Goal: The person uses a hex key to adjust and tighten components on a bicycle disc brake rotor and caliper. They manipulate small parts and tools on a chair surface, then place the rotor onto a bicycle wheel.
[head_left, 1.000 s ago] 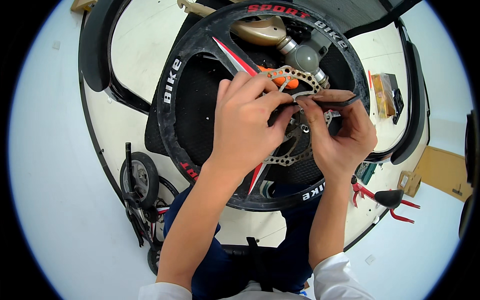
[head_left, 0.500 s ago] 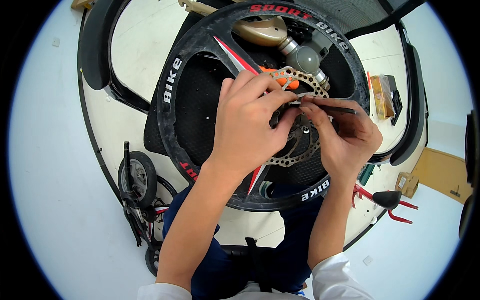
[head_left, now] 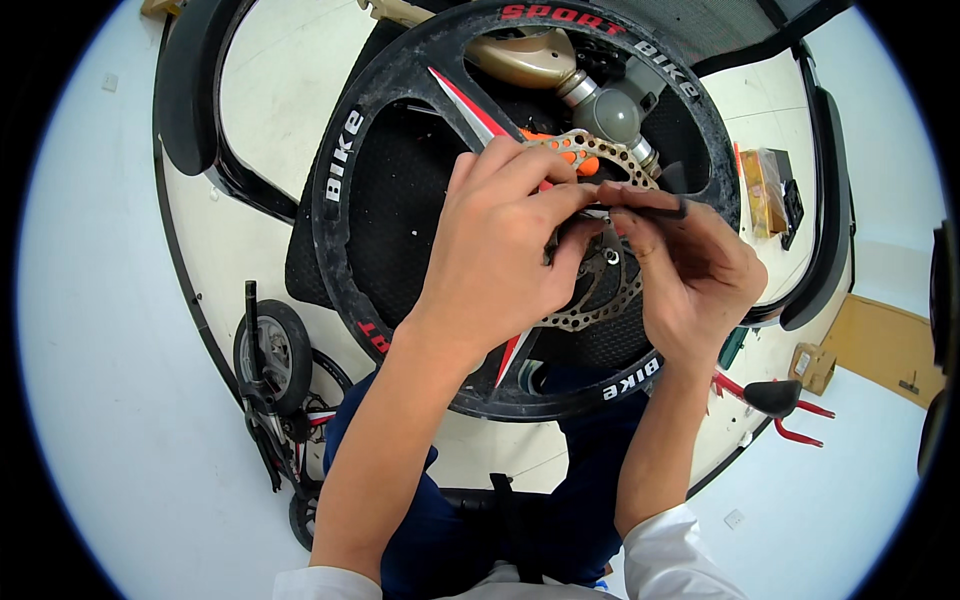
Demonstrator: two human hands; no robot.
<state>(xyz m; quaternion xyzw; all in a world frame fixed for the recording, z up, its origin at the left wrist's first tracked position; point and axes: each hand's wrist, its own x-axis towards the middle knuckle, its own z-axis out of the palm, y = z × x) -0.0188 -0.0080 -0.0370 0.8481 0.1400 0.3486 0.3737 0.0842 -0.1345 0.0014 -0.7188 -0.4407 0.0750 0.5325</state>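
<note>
A black bicycle wheel (head_left: 333, 245) with wide red-and-white striped spokes lies flat in front of me. At its middle sits a drilled silver brake disc (head_left: 572, 321), with its hub largely covered by my hands. My left hand (head_left: 500, 245) is closed above the hub, thumb and fingers pinched on something too hidden to name. Beside it, my right hand (head_left: 700, 275) pinches a thin dark hex key (head_left: 660, 211) with a bent end. The key lies nearly level, and its inner end meets the left fingertips. A bolt head (head_left: 611, 257) shows on the disc below them.
Beneath the wheel is a black chair seat (head_left: 310, 270) with armrests (head_left: 190, 110) either side. A gold-and-grey lamp-like part (head_left: 605, 115) and an orange-handled tool (head_left: 588, 166) show through the wheel. A small bike (head_left: 272, 360) stands left; a red frame part (head_left: 735, 388) lies right.
The hex key has turned in my right fingers, so its bent end now shows nearer the hand. My right hand has shifted very slightly; the left hand and wheel are almost unchanged.
</note>
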